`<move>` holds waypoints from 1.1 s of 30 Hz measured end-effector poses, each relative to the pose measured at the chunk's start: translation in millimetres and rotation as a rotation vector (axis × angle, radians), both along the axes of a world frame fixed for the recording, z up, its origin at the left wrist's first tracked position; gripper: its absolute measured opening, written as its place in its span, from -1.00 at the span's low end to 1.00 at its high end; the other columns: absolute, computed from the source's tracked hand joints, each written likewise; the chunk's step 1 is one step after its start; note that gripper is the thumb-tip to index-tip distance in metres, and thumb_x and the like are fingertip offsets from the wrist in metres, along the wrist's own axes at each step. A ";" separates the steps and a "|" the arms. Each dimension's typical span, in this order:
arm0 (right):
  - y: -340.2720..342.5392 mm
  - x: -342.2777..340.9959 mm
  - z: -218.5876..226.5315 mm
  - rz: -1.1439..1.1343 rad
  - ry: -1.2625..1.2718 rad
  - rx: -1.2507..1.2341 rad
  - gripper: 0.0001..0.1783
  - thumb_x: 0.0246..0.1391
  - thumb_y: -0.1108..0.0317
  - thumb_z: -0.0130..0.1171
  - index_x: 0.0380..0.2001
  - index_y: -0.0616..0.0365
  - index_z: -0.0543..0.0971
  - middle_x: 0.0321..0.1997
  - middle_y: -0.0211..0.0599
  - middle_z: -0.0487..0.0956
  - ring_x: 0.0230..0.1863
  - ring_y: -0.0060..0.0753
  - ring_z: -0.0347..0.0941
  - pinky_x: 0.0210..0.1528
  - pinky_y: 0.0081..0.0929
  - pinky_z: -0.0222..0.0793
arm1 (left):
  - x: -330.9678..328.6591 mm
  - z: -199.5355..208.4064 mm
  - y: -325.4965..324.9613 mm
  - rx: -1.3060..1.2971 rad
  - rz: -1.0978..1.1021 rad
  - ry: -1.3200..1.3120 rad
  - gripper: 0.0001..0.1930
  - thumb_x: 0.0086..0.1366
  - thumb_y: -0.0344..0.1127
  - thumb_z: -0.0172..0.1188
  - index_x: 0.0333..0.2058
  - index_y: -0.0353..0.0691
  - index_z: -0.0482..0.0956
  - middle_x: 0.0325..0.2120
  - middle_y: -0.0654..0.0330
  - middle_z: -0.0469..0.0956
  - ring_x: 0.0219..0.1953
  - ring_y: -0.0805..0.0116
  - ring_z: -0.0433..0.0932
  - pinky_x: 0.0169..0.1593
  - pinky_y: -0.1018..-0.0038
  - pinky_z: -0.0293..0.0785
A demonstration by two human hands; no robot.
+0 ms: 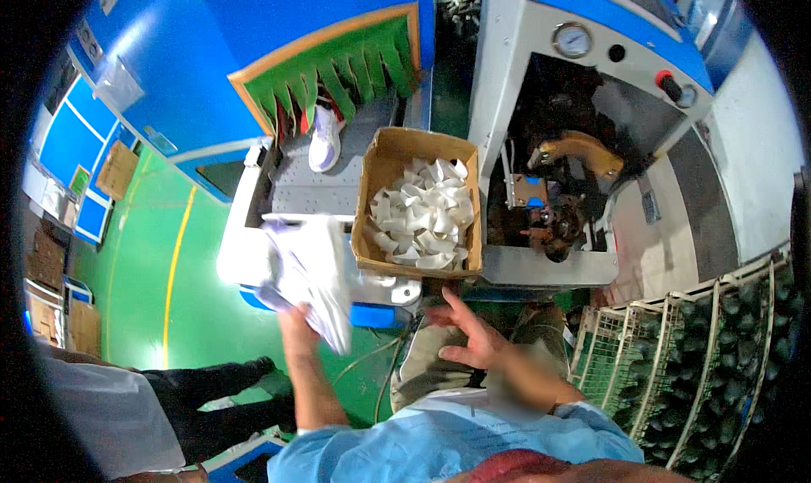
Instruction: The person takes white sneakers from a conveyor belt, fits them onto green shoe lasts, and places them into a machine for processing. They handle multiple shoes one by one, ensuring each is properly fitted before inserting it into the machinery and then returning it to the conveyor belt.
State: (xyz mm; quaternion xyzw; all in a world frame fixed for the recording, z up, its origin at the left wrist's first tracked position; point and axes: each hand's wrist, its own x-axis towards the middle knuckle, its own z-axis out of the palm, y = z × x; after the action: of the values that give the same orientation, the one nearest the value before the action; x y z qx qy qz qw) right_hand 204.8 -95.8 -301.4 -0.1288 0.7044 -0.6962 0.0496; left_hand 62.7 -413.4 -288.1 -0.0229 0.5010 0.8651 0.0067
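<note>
Green floor [139, 272]; blurred white item [314, 267] beyond left fingers [296, 316], clamped on it; right fingers [462, 312] apart.

I see the left arm [317, 394] reaching to the far side, its left hand [297, 327] closed in a grip, fingers mostly hidden. The right arm [547, 388] slants leftward, wrist blurred; the right hand [476, 339] is open, fingers loosely spread, thumb pointing left.
</note>
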 end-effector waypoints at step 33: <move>87.2 175.7 -58.3 -0.462 -0.493 -1.049 0.04 -0.06 0.37 0.34 0.47 0.18 0.06 0.35 0.02 0.36 0.30 -0.08 0.38 0.31 -0.23 0.31 | 165.8 -77.8 204.0 -1.040 -0.902 0.339 -0.72 0.38 -0.23 -0.02 -0.47 -0.29 0.39 -0.57 0.08 0.46 -0.58 0.06 0.45 -0.46 0.17 0.38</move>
State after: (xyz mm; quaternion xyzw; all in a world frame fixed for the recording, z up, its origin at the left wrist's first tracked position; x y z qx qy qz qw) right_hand 380.4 -8.6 -359.8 0.1843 0.2460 -0.9515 -0.0109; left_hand 228.5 -209.4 -365.8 0.3216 0.8038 0.4184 0.2747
